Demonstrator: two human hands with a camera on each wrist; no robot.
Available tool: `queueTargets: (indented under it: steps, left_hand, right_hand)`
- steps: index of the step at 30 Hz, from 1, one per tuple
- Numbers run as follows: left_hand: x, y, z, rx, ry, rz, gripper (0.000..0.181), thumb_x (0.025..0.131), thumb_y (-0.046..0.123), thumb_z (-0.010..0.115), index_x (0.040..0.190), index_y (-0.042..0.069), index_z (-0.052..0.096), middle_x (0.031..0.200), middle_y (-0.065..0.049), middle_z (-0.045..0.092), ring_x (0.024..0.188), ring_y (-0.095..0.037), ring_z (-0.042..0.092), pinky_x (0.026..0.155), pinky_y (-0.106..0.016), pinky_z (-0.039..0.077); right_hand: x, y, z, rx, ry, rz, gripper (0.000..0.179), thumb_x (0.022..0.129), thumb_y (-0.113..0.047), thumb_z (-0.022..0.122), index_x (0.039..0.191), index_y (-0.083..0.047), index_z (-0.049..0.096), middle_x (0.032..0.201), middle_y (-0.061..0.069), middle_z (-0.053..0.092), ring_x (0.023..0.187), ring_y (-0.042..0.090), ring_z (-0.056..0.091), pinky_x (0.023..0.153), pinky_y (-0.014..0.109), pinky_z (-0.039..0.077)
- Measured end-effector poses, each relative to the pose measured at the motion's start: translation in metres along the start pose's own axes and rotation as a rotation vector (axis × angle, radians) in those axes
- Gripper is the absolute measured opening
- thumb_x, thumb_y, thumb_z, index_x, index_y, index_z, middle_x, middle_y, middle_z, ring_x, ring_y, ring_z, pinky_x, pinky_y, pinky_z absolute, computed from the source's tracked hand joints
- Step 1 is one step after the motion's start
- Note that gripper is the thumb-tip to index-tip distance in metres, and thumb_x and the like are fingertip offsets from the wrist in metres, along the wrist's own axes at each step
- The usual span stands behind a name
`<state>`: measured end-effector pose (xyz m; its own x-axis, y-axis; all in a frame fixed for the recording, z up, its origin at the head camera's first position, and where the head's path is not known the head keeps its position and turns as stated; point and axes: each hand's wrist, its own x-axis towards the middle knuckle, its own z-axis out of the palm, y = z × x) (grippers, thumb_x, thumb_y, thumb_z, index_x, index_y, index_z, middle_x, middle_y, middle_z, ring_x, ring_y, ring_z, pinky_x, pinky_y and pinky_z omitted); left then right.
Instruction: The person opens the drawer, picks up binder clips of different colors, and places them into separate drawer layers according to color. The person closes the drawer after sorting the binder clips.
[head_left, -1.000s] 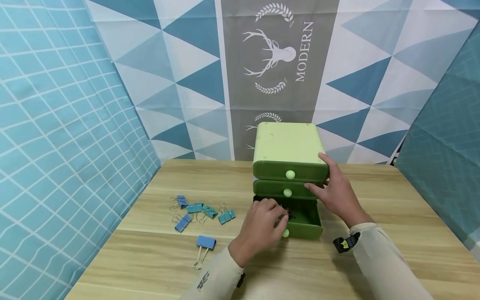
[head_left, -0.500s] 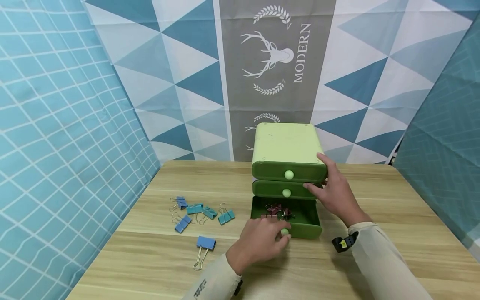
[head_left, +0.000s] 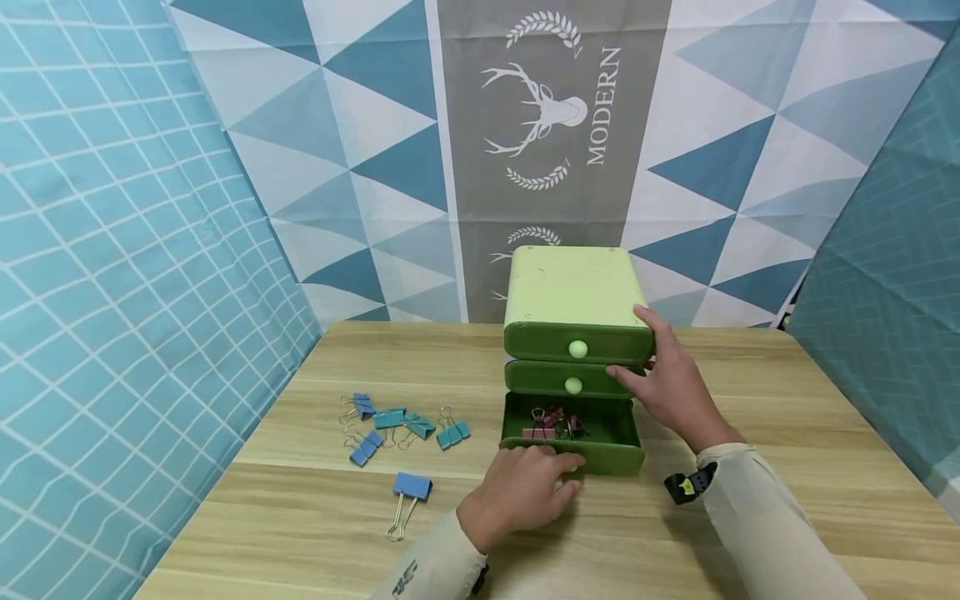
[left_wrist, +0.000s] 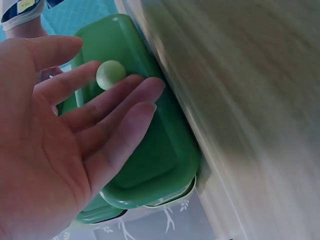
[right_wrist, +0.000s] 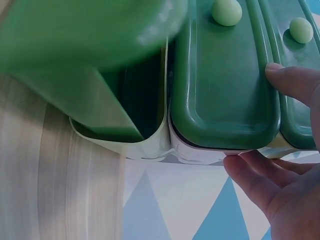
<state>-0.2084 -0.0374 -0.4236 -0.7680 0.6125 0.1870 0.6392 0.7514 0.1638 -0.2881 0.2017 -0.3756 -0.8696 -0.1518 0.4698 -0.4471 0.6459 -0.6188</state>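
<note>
A small cabinet (head_left: 573,287) with a pale green top and dark green drawer fronts stands on the table. Its bottom drawer (head_left: 618,458) is pulled out, and several dark red binder clips (head_left: 539,433) lie inside. My left hand (head_left: 517,492) has its fingers extended against that drawer's front, around the round pale green knob (left_wrist: 111,75). With my right hand (head_left: 678,387) I grip the cabinet's right side: the thumb presses the front between the upper two drawers, the other fingers reach along the side and top corner.
Several blue binder clips (head_left: 365,447) and teal binder clips (head_left: 452,433) lie on the wooden table (head_left: 300,517) left of the cabinet. One larger blue clip (head_left: 412,485) lies nearer the front. A patterned cloth backdrop (head_left: 397,208) hangs behind.
My left hand has come out of the bottom drawer and down to its front, leaving the red binder clips in view inside. The right hand keeps its hold on the cabinet.
</note>
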Motion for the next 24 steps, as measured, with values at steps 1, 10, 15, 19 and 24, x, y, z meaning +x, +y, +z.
queueTargets:
  steps: [1,10,15,19,24]
  left_hand:
    - [0.000,0.000,0.000,0.006,0.003,-0.003,0.031,0.100,0.036,0.060,0.127,0.027,0.070,0.093,0.005,0.070,0.075,-0.006,0.063,0.046,-0.025,0.040]
    - [0.010,-0.004,0.004,0.022,0.041,-0.020,0.032,0.099,0.034,0.062,0.128,0.024,0.070,0.102,0.000,0.069,0.069,-0.007,0.056,0.042,-0.025,0.033]
    - [0.016,-0.009,0.008,-0.004,0.043,-0.059,0.034,0.099,0.032,0.062,0.131,0.023,0.068,0.107,-0.002,0.068,0.078,-0.011,0.062,0.044,-0.025,0.036]
    - [0.021,-0.014,0.009,-0.020,0.048,-0.080,0.035,0.099,0.032,0.061,0.132,0.023,0.067,0.107,-0.003,0.067,0.080,-0.014,0.063,0.046,-0.027,0.040]
    - [0.030,-0.019,0.010,-0.034,0.043,-0.097,0.035,0.099,0.030,0.061,0.132,0.023,0.067,0.109,-0.003,0.066,0.083,-0.014,0.063,0.053,-0.030,0.045]
  right_hand:
    - [0.000,0.000,0.000,0.000,0.002,-0.003,0.103,0.086,-0.014,0.081,0.162,-0.026,0.012,0.143,0.027,0.040,0.113,0.045,0.058,0.087,0.060,0.051]
    - [0.000,0.001,0.000,-0.001,0.008,-0.003,0.104,0.085,-0.011,0.082,0.162,-0.025,0.013,0.144,0.026,0.040,0.115,0.044,0.058,0.087,0.060,0.050]
    - [0.000,0.001,0.000,-0.008,0.006,-0.008,0.105,0.085,-0.011,0.082,0.162,-0.025,0.012,0.143,0.026,0.041,0.114,0.044,0.058,0.087,0.059,0.051]
    - [0.000,-0.001,0.001,-0.009,0.000,-0.007,0.105,0.085,-0.011,0.082,0.162,-0.025,0.012,0.143,0.026,0.041,0.115,0.044,0.058,0.087,0.059,0.051]
    - [0.003,-0.003,0.000,-0.032,0.000,-0.012,0.105,0.085,-0.013,0.082,0.162,-0.025,0.012,0.143,0.025,0.042,0.115,0.044,0.058,0.087,0.060,0.051]
